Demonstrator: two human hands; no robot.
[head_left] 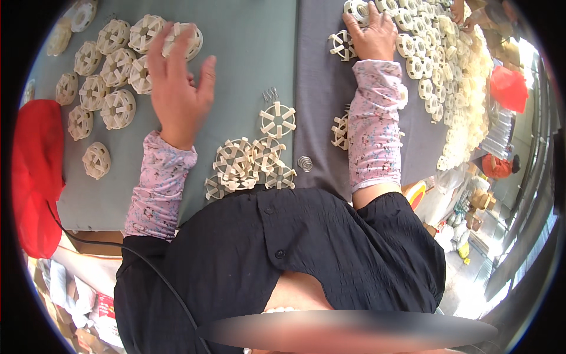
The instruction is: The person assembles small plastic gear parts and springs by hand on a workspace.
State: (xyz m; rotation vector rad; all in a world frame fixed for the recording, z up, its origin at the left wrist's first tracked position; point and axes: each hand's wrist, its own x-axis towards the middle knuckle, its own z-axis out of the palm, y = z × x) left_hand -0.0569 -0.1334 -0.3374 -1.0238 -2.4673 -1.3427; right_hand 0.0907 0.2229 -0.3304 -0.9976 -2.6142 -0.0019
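My left hand [181,94] is spread, slightly blurred, above a cluster of round cream plastic wheel-like pieces [118,68] on the left of the table. One such piece [187,44] lies partly under its fingers. At the far right, my right hand [375,38] has thumb and forefinger about a round cream plastic ring [356,9]. A cream spoked disc [342,45] sits beside that wrist. Near my body lie several spoked discs [236,159], some overlapping, with another disc [277,120] just beyond them. Two small metal coil springs lie loose, one spring [270,94] farther off, one spring [304,164] nearer.
A dense spread of cream rings [433,65] covers the right side of the dark cloth [318,76]. Red fabric [40,177] hangs at the left edge. A black cable [147,265] crosses my clothing. Another person's hands [463,15] show at the far right.
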